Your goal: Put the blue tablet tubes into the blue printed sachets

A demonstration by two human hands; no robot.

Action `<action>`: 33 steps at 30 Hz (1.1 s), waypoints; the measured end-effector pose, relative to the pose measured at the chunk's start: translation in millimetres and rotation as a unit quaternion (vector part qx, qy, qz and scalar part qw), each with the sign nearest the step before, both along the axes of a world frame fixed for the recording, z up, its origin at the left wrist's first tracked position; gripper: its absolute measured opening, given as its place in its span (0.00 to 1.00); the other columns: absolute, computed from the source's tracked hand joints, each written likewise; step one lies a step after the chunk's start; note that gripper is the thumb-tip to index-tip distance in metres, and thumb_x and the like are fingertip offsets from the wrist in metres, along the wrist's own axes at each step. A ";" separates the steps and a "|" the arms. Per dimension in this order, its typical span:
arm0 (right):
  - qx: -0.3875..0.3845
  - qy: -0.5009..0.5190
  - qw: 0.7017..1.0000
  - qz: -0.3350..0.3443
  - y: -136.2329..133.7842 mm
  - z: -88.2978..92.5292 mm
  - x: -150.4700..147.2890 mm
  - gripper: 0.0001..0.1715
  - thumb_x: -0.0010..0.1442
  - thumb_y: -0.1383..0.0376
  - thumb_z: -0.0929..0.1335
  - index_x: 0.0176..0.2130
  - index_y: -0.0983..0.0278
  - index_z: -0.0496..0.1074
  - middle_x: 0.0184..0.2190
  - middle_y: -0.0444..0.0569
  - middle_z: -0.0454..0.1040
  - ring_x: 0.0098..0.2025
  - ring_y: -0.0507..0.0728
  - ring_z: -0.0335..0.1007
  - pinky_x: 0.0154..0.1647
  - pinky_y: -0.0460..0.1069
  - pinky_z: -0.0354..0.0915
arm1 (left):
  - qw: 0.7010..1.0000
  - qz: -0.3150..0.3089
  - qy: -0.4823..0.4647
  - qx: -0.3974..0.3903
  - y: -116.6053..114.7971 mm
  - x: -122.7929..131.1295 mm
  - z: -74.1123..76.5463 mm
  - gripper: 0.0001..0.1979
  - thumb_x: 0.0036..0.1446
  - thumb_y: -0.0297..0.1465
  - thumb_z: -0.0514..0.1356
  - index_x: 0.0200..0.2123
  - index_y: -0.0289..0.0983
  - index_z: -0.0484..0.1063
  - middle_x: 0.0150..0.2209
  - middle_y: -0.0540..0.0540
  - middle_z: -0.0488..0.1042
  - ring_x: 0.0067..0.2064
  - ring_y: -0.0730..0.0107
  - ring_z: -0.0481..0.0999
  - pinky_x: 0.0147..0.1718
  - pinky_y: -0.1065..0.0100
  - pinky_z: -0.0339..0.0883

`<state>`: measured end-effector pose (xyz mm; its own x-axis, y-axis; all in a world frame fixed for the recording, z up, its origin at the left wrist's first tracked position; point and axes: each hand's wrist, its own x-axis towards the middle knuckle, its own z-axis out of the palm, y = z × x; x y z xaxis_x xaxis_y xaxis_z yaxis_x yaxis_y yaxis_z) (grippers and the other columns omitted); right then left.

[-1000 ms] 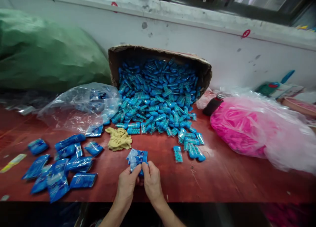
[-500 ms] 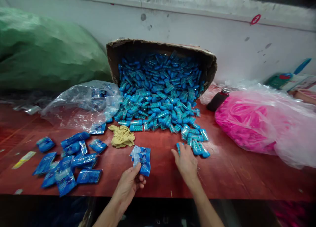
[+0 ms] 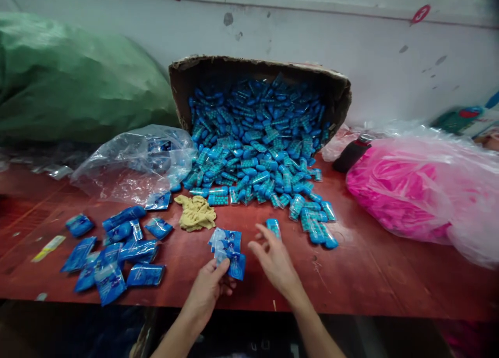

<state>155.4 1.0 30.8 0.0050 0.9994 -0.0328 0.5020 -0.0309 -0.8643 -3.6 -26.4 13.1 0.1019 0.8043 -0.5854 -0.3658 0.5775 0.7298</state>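
My left hand (image 3: pixel 211 284) is closed on a few flat blue printed pouches (image 3: pixel 236 265), fanned out between thumb and fingers above the red table. Right of it, my right hand (image 3: pixel 275 262) has its thumb and fingers apart. Just beyond those fingers is one small clear-and-blue pack of round beads (image 3: pixel 273 227); whether they touch it I cannot tell. A large heap of the same bead packs (image 3: pixel 253 163) spills from a cardboard box (image 3: pixel 345 95) lying on its side. Several filled blue pouches (image 3: pixel 111 275) lie piled at the left.
A crumpled yellow cloth (image 3: pixel 196 212) lies beyond my left hand, near a clear plastic bag (image 3: pixel 113 166). A big green sack (image 3: pixel 78 82) stands back left. Right are a bag of pink items (image 3: pixel 401 191) and a black object (image 3: pixel 351 154). The red table (image 3: pixel 374 285) ends near me.
My right hand has moved left toward my left hand, and its fingers have spread. The single bead pack now lies farther left, apart from the others. The view has shifted slightly.
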 end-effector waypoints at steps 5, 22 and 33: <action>-0.083 0.277 0.955 0.061 -4.7 -15.4 -28.2 0.17 0.50 0.67 0.66 0.42 0.65 0.68 0.24 0.40 0.66 0.26 0.49 0.61 0.26 0.43 0.59 | 0.987 -0.052 0.131 0.079 2.4 -1.2 -4.1 0.14 0.39 0.39 0.64 0.25 0.32 0.73 0.18 0.49 0.72 0.21 0.75 0.68 0.19 0.74 0.59; -0.036 0.220 0.974 0.048 -6.6 -12.1 -32.3 0.11 0.56 0.65 0.62 0.38 0.63 0.69 0.20 0.38 0.59 0.21 0.48 0.53 0.22 0.42 0.54 | 0.998 -0.030 -0.046 -0.018 -6.3 2.1 4.9 0.14 0.41 0.39 0.64 0.23 0.33 0.68 0.16 0.50 0.69 0.19 0.77 0.67 0.19 0.74 0.57; -0.055 0.182 0.978 0.082 -12.3 -15.8 -21.8 0.12 0.57 0.60 0.62 0.38 0.63 0.69 0.21 0.41 0.65 0.22 0.51 0.61 0.23 0.44 0.58 | 1.000 -0.023 0.004 0.018 -7.6 4.0 -8.3 0.17 0.38 0.41 0.65 0.23 0.32 0.70 0.18 0.48 0.71 0.20 0.75 0.68 0.18 0.73 0.56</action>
